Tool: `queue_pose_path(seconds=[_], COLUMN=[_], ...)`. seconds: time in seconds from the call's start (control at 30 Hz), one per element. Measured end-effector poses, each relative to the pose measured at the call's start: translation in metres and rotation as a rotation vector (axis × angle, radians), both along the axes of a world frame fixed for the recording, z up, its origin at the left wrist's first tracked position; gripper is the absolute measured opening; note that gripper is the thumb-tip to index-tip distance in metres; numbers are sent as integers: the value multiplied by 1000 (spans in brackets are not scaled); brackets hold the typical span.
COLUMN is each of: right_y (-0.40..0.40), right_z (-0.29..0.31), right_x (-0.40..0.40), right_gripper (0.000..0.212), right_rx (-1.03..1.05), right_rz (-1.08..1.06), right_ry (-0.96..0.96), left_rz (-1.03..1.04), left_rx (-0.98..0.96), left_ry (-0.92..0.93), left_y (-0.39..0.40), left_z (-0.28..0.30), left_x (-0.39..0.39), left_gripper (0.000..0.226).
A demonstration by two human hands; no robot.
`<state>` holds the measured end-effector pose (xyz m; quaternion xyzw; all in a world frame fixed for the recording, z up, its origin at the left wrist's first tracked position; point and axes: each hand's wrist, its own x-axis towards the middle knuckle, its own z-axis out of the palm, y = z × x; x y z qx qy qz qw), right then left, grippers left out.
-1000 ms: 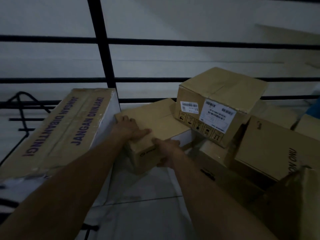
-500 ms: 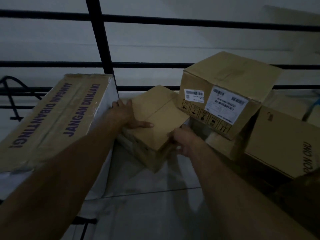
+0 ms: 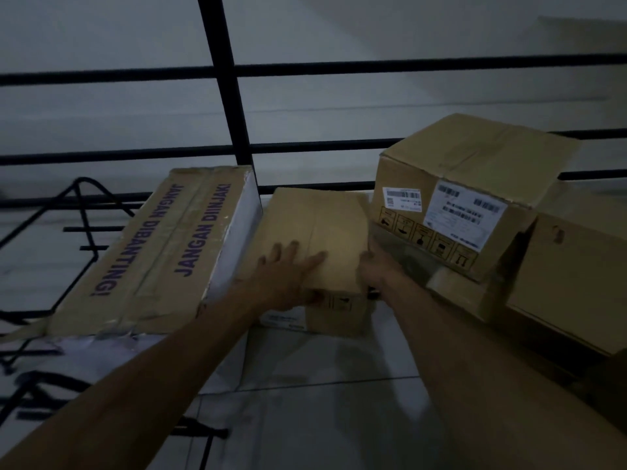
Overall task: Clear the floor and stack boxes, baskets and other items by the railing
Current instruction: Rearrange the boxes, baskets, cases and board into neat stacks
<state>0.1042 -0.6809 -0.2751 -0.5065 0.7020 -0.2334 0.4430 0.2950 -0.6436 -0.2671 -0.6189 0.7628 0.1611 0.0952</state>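
Hands on small box (image 3: 315, 232) by railing (image 3: 224, 96): left hand (image 3: 285, 276) flat, open; right hand (image 3: 375, 271) grip unclear.

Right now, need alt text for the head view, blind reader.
In dim light, a person's left hand lies flat on top of a small cardboard box while the right hand holds its right side. The box sits on the tiled floor by a black railing, between a long printed box and a labelled box.
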Motion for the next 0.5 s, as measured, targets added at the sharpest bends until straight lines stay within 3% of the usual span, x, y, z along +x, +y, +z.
queue_pose_path(seconds=[0.13,0.5], right_y=[-5,-1], right_z=[-7,-6], right_x=[16,12], right_gripper=[50,50], right_rx=[-47,-110], right_rz=[-67,12], right_ry=[-158,155], left_rz=[127,121], left_rx=[-38,-92], left_ry=[-33,1], left_y=[-22,-40], left_z=[0,-7], left_x=[-10,-7], left_gripper=[86,86])
